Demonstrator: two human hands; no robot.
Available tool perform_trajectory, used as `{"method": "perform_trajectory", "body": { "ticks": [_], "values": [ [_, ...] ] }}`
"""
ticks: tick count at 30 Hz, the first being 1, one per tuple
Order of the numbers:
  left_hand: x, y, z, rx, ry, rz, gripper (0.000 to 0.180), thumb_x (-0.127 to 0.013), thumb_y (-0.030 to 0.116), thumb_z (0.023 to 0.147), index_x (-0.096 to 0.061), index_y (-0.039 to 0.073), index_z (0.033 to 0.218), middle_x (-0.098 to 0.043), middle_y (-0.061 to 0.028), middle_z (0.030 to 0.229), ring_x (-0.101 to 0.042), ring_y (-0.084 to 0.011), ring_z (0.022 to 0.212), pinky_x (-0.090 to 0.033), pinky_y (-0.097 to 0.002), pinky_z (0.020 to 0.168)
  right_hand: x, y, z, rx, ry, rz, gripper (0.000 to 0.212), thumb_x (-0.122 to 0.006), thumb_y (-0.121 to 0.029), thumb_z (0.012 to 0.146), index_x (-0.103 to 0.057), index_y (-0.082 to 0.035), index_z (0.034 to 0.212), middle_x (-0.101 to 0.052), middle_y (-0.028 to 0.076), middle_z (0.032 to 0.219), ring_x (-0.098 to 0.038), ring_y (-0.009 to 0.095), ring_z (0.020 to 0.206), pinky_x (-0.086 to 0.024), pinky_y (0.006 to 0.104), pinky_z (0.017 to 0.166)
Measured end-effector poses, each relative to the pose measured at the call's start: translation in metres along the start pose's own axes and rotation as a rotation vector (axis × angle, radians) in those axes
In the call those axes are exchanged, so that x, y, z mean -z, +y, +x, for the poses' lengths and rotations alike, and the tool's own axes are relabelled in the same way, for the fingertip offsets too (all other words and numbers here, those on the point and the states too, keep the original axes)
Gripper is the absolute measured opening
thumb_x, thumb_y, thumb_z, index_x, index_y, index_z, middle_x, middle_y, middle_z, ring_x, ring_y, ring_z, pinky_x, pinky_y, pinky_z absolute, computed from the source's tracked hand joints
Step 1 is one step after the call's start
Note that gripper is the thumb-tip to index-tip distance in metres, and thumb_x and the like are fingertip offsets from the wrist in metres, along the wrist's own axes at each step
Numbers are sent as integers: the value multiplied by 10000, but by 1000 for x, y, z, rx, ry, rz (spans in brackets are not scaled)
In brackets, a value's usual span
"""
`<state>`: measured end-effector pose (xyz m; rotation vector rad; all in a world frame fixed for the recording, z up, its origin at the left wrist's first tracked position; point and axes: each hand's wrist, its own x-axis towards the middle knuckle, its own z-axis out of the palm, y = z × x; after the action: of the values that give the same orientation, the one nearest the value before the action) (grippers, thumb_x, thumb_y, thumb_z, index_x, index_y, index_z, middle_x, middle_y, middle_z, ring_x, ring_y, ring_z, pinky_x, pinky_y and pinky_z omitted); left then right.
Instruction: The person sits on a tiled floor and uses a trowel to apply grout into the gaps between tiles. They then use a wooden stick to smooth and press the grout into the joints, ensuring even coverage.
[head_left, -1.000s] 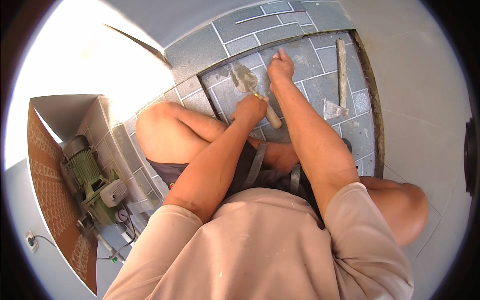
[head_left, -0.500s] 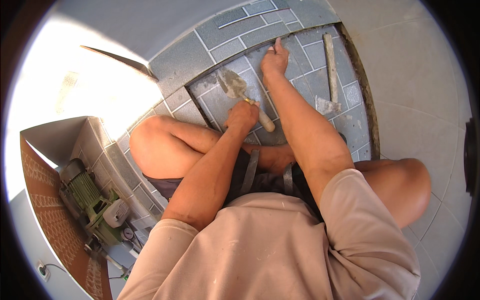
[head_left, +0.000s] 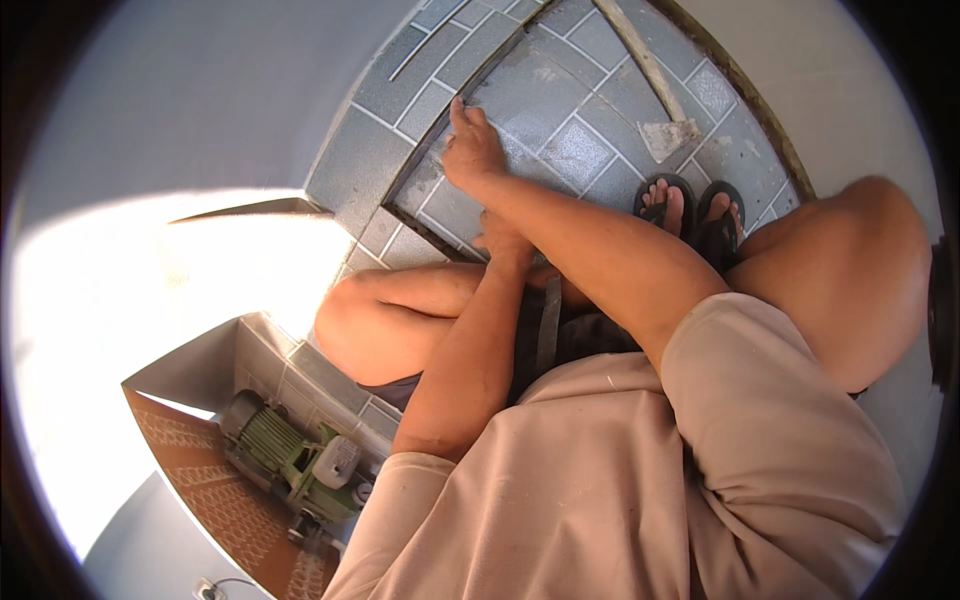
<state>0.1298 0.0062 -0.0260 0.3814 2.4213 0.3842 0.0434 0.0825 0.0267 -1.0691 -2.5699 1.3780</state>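
My right hand (head_left: 472, 148) reaches out with its index finger stretched to the dark gap (head_left: 440, 120) along the raised edge of the grey tiles (head_left: 365, 150). Nothing shows in it. Below it, my left hand (head_left: 505, 240) is largely covered by my right forearm. Its closed grip looks the same as a moment ago around a trowel; the trowel itself is hidden now. Grey tiles with pale joints (head_left: 530, 85) lie under both hands. Farther right rests a wooden-handled tool (head_left: 645, 55) with a flat, pale-smeared blade.
A green motor pump (head_left: 285, 450) stands at lower left by a brown patterned panel (head_left: 190, 460). My feet in black sandals (head_left: 662, 205) are on the tiles. A rough dark edge (head_left: 750, 95) borders the paler floor at right. Bright sunlight falls at left.
The view has shifted. My right hand has moved left along the tile edge, and its forearm now crosses over my left hand, covering the trowel that was visible before.
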Motion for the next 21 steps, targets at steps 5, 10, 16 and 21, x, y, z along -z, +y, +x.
{"method": "perform_trajectory", "body": {
  "ticks": [5, 10, 16, 21],
  "values": [
    [-2, -9, 1, -169, 109, -77, 620, -518, 540, 1048, -570, 1, 1350, -600, -256, 1352, -564, -411, 1261, -403, -512, 1105, -13, -13, -21, -70, -58, 65, 692, -564, -121, 990, -303, -52, 1627, -482, 163, 1443, -517, 395, 1268, -438, 496, 1095],
    [25, 17, -15, -28, 130, -155, 670, -467, 548, 1076, -585, -93, 1230, -659, -306, 1142, -629, -455, 1084, -453, -499, 994, -41, -10, -28, -26, 19, 120, 719, -545, -90, 971, -276, -61, 1638, -447, 141, 1513, -480, 396, 1324, -386, 472, 1157],
    [13, 3, -9, 22, 215, -46, 620, -468, 548, 1074, -603, -49, 1177, -676, -308, 1113, -636, -475, 1070, -477, -509, 950, -34, -22, -41, 50, -203, 54, 775, -548, -131, 955, -216, -33, 1648, -442, 166, 1473, -447, 410, 1346, -367, 447, 1184],
    [29, 23, -17, 79, 108, -69, 608, -469, 549, 1072, -622, -30, 1174, -693, -309, 1120, -665, -474, 1059, -500, -519, 915, -43, -21, -43, 16, -229, 50, 814, -556, -113, 930, -190, -44, 1654, -401, 165, 1496, -447, 431, 1354, -376, 514, 1170]
  ]
}}
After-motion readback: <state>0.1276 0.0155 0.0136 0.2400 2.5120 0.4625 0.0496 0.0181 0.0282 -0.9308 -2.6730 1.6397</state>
